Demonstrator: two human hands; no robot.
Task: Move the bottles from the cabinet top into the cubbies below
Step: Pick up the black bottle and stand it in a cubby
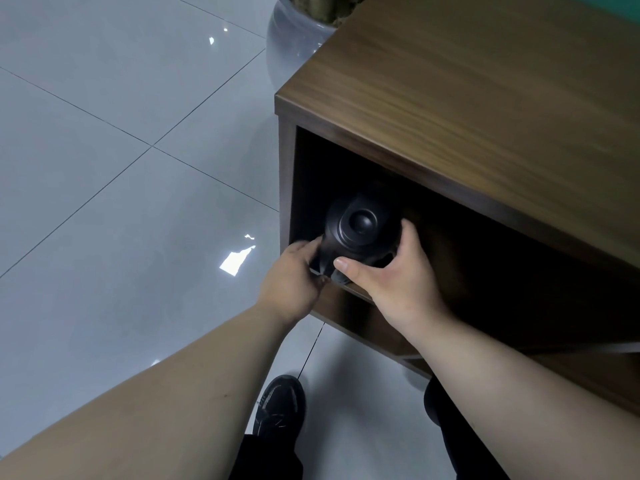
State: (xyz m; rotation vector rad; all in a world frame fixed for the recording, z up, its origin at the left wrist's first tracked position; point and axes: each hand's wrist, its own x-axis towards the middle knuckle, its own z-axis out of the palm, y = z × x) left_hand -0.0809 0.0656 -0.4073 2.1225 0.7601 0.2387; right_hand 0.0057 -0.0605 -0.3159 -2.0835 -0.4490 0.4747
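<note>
A black bottle with a round cap stands at the mouth of the leftmost cubby of the dark wooden cabinet. My left hand grips its lower left side. My right hand wraps around its right side, thumb across the front. The bottle's base is hidden behind my fingers. The part of the cabinet top that I can see carries no bottles.
A large glass vase with plant stems stands on the floor behind the cabinet's left corner. Glossy pale floor tiles spread to the left. My black shoe is on the floor below my hands.
</note>
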